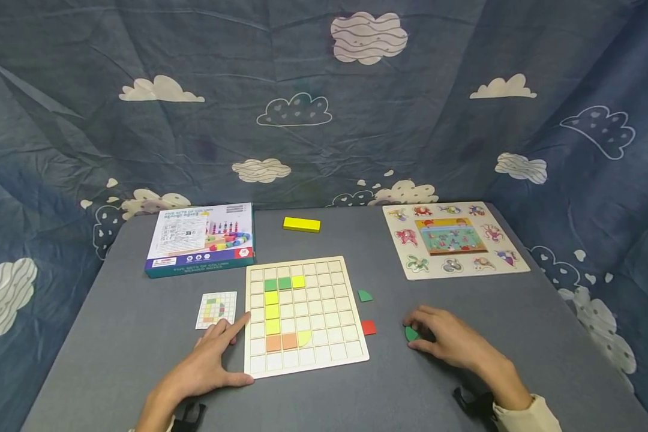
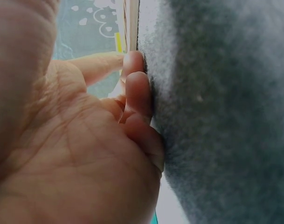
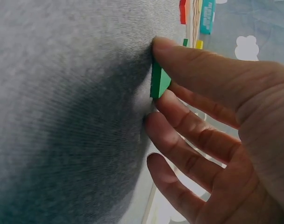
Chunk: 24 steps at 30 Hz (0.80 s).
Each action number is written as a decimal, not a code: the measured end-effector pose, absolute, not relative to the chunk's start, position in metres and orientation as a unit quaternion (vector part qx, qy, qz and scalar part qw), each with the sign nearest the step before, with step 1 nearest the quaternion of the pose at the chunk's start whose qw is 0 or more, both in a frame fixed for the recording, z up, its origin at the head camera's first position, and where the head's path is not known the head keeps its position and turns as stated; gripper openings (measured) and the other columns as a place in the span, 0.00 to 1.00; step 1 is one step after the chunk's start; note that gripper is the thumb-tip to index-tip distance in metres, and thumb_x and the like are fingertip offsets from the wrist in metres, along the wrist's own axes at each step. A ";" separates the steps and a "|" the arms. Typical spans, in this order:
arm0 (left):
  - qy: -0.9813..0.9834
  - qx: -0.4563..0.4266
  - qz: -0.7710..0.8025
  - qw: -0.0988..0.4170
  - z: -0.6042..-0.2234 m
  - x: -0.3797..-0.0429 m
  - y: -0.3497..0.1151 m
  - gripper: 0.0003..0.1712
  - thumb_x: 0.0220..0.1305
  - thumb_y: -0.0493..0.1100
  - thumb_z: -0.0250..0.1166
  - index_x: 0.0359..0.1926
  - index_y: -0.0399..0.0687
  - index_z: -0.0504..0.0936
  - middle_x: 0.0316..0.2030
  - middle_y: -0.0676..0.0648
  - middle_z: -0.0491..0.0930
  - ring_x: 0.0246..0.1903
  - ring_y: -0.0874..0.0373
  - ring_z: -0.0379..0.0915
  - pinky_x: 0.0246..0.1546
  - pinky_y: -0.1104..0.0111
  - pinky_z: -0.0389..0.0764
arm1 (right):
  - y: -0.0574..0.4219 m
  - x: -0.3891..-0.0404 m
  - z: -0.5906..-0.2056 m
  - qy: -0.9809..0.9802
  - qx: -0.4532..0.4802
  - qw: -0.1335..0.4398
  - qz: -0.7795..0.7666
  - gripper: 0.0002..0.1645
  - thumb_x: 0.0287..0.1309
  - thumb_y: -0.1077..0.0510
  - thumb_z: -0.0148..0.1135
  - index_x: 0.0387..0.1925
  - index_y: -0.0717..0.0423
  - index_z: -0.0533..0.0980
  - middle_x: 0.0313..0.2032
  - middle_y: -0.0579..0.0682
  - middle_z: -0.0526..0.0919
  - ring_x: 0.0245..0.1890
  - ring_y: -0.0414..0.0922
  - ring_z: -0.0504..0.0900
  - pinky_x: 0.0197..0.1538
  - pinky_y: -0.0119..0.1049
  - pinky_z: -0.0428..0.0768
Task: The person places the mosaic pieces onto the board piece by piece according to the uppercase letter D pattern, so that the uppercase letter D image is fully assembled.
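Observation:
A pale wooden grid board lies on the grey table. My left hand rests at its left side, index fingertip and thumb spread along the edge; in the left wrist view the other fingers bend against the table. On the board sit green tiles, yellow tiles, orange tiles and a yellow quarter-circle tile. Right of the board, my right hand pinches a green quarter-circle tile between thumb and fingers, at the table surface.
Between board and right hand lie another green quarter-circle tile and a red tile. A small pattern card is by the left hand. Farther back are a boxed bead set, a yellow block and a picture puzzle board.

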State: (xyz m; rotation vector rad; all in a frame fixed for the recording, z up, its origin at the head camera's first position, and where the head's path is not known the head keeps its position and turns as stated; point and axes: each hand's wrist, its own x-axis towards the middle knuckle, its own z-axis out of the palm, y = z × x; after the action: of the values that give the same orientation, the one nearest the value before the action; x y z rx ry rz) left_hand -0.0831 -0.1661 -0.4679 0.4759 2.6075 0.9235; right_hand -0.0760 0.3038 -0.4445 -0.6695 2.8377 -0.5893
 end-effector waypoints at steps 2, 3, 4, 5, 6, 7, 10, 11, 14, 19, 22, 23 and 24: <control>0.916 0.168 0.324 0.166 -0.468 -0.083 -0.166 0.66 0.38 0.61 0.83 0.77 0.54 0.60 0.39 0.54 0.64 0.44 0.56 0.57 0.46 0.58 0.64 | 0.303 -0.078 -0.443 0.950 -0.227 0.088 -0.197 0.17 0.55 0.56 0.74 0.47 0.52 0.82 0.39 0.40 0.80 0.36 0.34 0.78 0.39 0.35 0.78; 0.916 0.168 0.325 0.166 -0.467 -0.084 -0.166 0.66 0.38 0.61 0.83 0.77 0.54 0.60 0.39 0.54 0.64 0.44 0.57 0.57 0.46 0.59 0.63 | 0.302 -0.079 -0.443 0.949 -0.228 0.091 -0.196 0.17 0.55 0.57 0.74 0.47 0.53 0.82 0.40 0.41 0.80 0.36 0.34 0.79 0.39 0.35 0.79; 0.916 0.168 0.326 0.164 -0.467 -0.084 -0.166 0.66 0.38 0.61 0.83 0.77 0.54 0.60 0.39 0.54 0.64 0.43 0.57 0.57 0.45 0.60 0.63 | 0.301 -0.080 -0.442 0.949 -0.230 0.092 -0.194 0.17 0.56 0.58 0.73 0.48 0.53 0.82 0.40 0.41 0.80 0.36 0.35 0.79 0.40 0.36 0.79; 0.916 0.169 0.327 0.162 -0.467 -0.084 -0.166 0.66 0.38 0.61 0.83 0.77 0.53 0.60 0.39 0.54 0.64 0.43 0.57 0.57 0.45 0.61 0.62 | 0.300 -0.082 -0.441 0.949 -0.233 0.091 -0.189 0.17 0.56 0.59 0.73 0.48 0.53 0.82 0.41 0.41 0.80 0.37 0.35 0.80 0.40 0.36 0.79; 0.916 0.169 0.327 0.160 -0.467 -0.085 -0.166 0.66 0.38 0.61 0.83 0.77 0.53 0.60 0.38 0.54 0.64 0.42 0.58 0.56 0.44 0.62 0.61 | 0.299 -0.083 -0.440 0.950 -0.235 0.091 -0.184 0.18 0.56 0.60 0.73 0.49 0.53 0.82 0.41 0.41 0.80 0.38 0.35 0.80 0.41 0.37 0.80; 0.916 0.170 0.327 0.159 -0.466 -0.085 -0.166 0.66 0.38 0.62 0.83 0.77 0.54 0.60 0.38 0.55 0.64 0.42 0.58 0.56 0.44 0.63 0.61 | 0.298 -0.085 -0.439 0.951 -0.236 0.089 -0.179 0.18 0.56 0.60 0.72 0.49 0.53 0.82 0.41 0.41 0.80 0.38 0.35 0.79 0.41 0.37 0.79; 0.916 0.171 0.326 0.157 -0.466 -0.085 -0.166 0.66 0.38 0.62 0.83 0.77 0.53 0.60 0.38 0.55 0.64 0.42 0.58 0.57 0.44 0.63 0.61 | 0.294 -0.089 -0.438 0.954 -0.241 0.079 -0.162 0.18 0.56 0.62 0.72 0.50 0.52 0.82 0.40 0.41 0.79 0.38 0.36 0.78 0.41 0.37 0.79; 0.917 0.171 0.324 0.159 -0.466 -0.085 -0.166 0.66 0.38 0.62 0.83 0.77 0.53 0.60 0.38 0.55 0.64 0.42 0.58 0.57 0.44 0.63 0.62 | 0.293 -0.089 -0.437 0.955 -0.242 0.076 -0.157 0.18 0.56 0.62 0.72 0.50 0.52 0.82 0.40 0.41 0.79 0.38 0.36 0.77 0.42 0.38 0.78; 0.917 0.167 0.323 0.163 -0.466 -0.084 -0.166 0.66 0.38 0.62 0.83 0.77 0.53 0.61 0.38 0.55 0.64 0.44 0.57 0.58 0.46 0.60 0.64 | 0.287 -0.092 -0.437 0.957 -0.239 0.069 -0.149 0.18 0.56 0.62 0.72 0.50 0.52 0.82 0.41 0.42 0.79 0.39 0.37 0.78 0.43 0.39 0.79; 0.916 0.163 0.325 0.168 -0.466 -0.083 -0.165 0.66 0.37 0.61 0.83 0.77 0.53 0.61 0.38 0.54 0.64 0.44 0.56 0.58 0.46 0.58 0.65 | 0.272 -0.098 -0.436 0.960 -0.233 0.060 -0.140 0.18 0.56 0.60 0.72 0.49 0.51 0.82 0.42 0.42 0.80 0.43 0.39 0.80 0.48 0.43 0.80; 0.916 0.161 0.325 0.169 -0.465 -0.083 -0.165 0.66 0.37 0.61 0.83 0.77 0.53 0.61 0.38 0.54 0.65 0.44 0.56 0.58 0.46 0.59 0.64 | 0.264 -0.102 -0.434 0.958 -0.242 0.059 -0.142 0.18 0.57 0.59 0.72 0.50 0.51 0.82 0.43 0.42 0.79 0.43 0.39 0.80 0.48 0.43 0.80; 0.917 0.161 0.324 0.169 -0.465 -0.083 -0.165 0.66 0.37 0.61 0.83 0.77 0.53 0.61 0.38 0.54 0.65 0.43 0.56 0.58 0.45 0.60 0.64 | 0.261 -0.104 -0.434 0.958 -0.243 0.060 -0.143 0.18 0.57 0.59 0.72 0.50 0.51 0.82 0.43 0.42 0.79 0.43 0.39 0.80 0.48 0.42 0.80; 0.917 0.161 0.324 0.169 -0.465 -0.083 -0.164 0.66 0.37 0.61 0.83 0.77 0.53 0.61 0.38 0.54 0.65 0.43 0.57 0.58 0.45 0.60 0.64 | 0.258 -0.105 -0.433 0.956 -0.246 0.062 -0.146 0.18 0.57 0.59 0.72 0.50 0.51 0.82 0.43 0.42 0.79 0.43 0.39 0.80 0.47 0.41 0.80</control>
State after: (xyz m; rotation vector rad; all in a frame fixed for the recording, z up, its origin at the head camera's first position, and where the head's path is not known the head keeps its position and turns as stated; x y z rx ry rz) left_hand -0.0827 -0.1645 -0.4650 0.4591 2.6058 0.9218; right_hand -0.1052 0.2585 -0.4333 -0.7431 2.8915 -0.4405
